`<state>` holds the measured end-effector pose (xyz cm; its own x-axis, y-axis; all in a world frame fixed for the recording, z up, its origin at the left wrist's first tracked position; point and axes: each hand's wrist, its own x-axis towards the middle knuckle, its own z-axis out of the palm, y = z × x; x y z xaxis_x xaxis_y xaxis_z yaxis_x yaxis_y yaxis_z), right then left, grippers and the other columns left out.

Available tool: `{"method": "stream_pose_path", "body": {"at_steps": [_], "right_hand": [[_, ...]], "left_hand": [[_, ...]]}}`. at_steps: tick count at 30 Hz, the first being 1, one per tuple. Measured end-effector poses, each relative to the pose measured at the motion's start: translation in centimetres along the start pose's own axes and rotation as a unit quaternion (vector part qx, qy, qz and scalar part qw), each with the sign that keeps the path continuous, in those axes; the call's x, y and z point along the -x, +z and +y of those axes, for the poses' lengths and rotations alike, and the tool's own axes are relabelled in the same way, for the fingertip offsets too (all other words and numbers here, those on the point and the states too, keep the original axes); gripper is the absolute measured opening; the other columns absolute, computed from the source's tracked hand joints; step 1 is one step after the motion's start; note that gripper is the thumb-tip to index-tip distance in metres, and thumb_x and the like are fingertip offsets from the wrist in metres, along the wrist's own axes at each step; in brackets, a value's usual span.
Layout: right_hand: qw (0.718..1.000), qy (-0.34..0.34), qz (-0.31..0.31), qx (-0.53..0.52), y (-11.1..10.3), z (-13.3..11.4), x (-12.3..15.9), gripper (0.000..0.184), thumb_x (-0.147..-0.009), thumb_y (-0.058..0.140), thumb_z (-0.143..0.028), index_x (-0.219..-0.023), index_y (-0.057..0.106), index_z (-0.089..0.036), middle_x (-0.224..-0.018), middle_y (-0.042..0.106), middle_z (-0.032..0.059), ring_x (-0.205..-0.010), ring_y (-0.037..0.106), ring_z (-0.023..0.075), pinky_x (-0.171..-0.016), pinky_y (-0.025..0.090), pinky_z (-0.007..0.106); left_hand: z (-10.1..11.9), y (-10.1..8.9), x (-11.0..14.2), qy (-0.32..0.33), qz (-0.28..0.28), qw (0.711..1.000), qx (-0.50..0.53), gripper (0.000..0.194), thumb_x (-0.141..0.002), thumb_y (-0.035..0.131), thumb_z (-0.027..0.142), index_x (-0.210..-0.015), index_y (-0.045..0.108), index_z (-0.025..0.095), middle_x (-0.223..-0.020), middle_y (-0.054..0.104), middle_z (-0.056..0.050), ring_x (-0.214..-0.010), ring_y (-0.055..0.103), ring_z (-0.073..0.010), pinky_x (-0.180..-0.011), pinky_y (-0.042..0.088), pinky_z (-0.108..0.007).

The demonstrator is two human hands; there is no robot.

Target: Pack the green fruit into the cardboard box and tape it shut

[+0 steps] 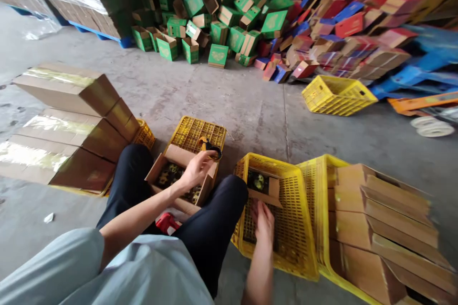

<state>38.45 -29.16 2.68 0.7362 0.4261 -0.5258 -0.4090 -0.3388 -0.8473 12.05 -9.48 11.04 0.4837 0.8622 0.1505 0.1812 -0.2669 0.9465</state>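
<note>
I sit on the floor with an open brown carton [168,159] between my knees, holding several small dark and yellow items [168,175]. My left hand [196,168] rests on the carton's right flap, fingers curled around its edge. Just beyond it, a black and yellow tool [210,148] lies on an upturned yellow crate [193,131]. My right hand [264,221] reaches into a yellow plastic crate [296,228] at my right. Its fingers are spread, just below a small open carton [266,186] with a dark item inside.
Taped brown cartons [67,124] are stacked at my left. Flat cardboard [386,228] fills a yellow crate at the right. Another yellow crate [336,95] lies further off. Green boxes [214,14] and red and blue boxes [343,28] are heaped at the back. A red object [166,223] lies under my legs.
</note>
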Motion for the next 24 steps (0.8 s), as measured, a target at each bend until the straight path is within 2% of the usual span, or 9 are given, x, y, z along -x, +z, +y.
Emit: {"method": "stream_pose_path", "body": {"at_steps": [2,3,5,9,11,13,15,19,24], "right_hand": [[1.0,-0.028,0.011,0.002,0.6,-1.3,1.6,0.053,-0.071,0.081,-0.057,-0.108,0.075,-0.019,-0.127,0.076,0.0174,-0.128,0.068,0.0343,-0.109,0.054,0.046],[0.997,-0.074,0.006,-0.001,1.5,-2.2,2.8,0.052,-0.075,0.079,-0.057,-0.11,0.075,-0.019,-0.13,0.075,0.0178,-0.128,0.068,0.0337,-0.109,0.054,0.046],[0.984,-0.172,-0.053,-0.008,4.4,-3.8,5.7,0.049,-0.084,0.074,-0.057,-0.118,0.075,-0.021,-0.135,0.073,0.0165,-0.128,0.069,0.0307,-0.11,0.054,0.045],[0.927,-0.207,-0.302,0.081,14.4,-3.8,11.8,0.046,-0.1,0.057,-0.053,-0.129,0.073,-0.022,-0.137,0.072,0.0132,-0.122,0.071,0.0263,-0.109,0.056,0.046],[0.851,-0.236,-0.384,0.271,19.8,-1.8,13.4,0.04,-0.103,0.05,-0.041,-0.133,0.072,-0.027,-0.138,0.073,0.007,-0.127,0.068,0.0216,-0.113,0.052,0.04],[0.832,-0.237,-0.366,0.343,24.2,0.7,13.8,0.037,-0.094,0.059,-0.021,-0.127,0.077,-0.026,-0.136,0.074,0.007,-0.132,0.065,0.023,-0.121,0.044,0.041],[0.829,-0.235,-0.315,0.398,26.9,2.9,13.3,0.046,-0.089,0.055,-0.007,-0.129,0.076,-0.019,-0.135,0.072,0.0147,-0.135,0.062,0.028,-0.125,0.038,0.047],[0.816,-0.234,-0.23,0.476,28.0,5.1,11.9,0.057,-0.084,0.052,0.001,-0.136,0.071,-0.014,-0.141,0.065,0.022,-0.132,0.063,0.0331,-0.119,0.042,0.049],[0.794,-0.243,-0.193,0.522,25.9,4.9,10.2,0.036,-0.091,0.054,-0.008,-0.115,0.079,-0.017,-0.122,0.077,0.0147,-0.12,0.07,0.0266,-0.11,0.048,0.034]], "left_hand": [[-3.0,-4.9,2.9,-0.058,0.018,0.987,-0.146,0.032,-0.104,0.047,0.022,-0.13,0.066,0.019,-0.123,0.073,-0.01,-0.108,0.074,-0.0214,-0.094,0.06,-0.034],[-4.3,-6.7,4.3,-0.084,-0.004,0.969,-0.234,0.031,-0.104,0.046,0.02,-0.124,0.069,0.02,-0.118,0.074,-0.008,-0.109,0.073,-0.0212,-0.099,0.059,-0.035],[-6.7,-8.8,6.3,-0.12,-0.017,0.953,-0.277,0.031,-0.097,0.049,0.012,-0.114,0.074,0.018,-0.113,0.076,-0.009,-0.108,0.073,-0.0239,-0.102,0.058,-0.038],[-9.8,-8.3,7.1,-0.131,-0.073,0.941,-0.302,0.042,-0.089,0.053,0.002,-0.122,0.074,0.018,-0.127,0.073,-0.01,-0.121,0.067,-0.0241,-0.111,0.052,-0.037],[-10.8,-7.7,6.7,-0.136,-0.097,0.935,-0.314,0.044,-0.089,0.054,0.001,-0.126,0.073,0.016,-0.13,0.071,-0.012,-0.129,0.062,-0.0269,-0.116,0.047,-0.038],[-11.7,-7.7,6.4,-0.149,-0.116,0.926,-0.326,0.045,-0.088,0.054,-0.001,-0.126,0.073,0.013,-0.13,0.07,-0.015,-0.128,0.061,-0.0297,-0.114,0.047,-0.041],[-12.5,-8.3,6.4,-0.159,-0.132,0.919,-0.336,0.049,-0.087,0.052,-0.002,-0.128,0.072,0.015,-0.134,0.067,-0.015,-0.128,0.059,-0.0309,-0.112,0.048,-0.042],[-13.6,-9.2,6.7,-0.163,-0.154,0.913,-0.34,0.064,-0.086,0.047,-0.004,-0.14,0.067,0.024,-0.144,0.06,-0.011,-0.132,0.054,-0.0315,-0.11,0.048,-0.043],[-14.4,-9.0,6.7,-0.174,-0.152,0.919,-0.319,0.075,-0.083,0.048,-0.005,-0.152,0.058,0.023,-0.149,0.054,-0.014,-0.133,0.051,-0.034,-0.111,0.046,-0.046]]}}
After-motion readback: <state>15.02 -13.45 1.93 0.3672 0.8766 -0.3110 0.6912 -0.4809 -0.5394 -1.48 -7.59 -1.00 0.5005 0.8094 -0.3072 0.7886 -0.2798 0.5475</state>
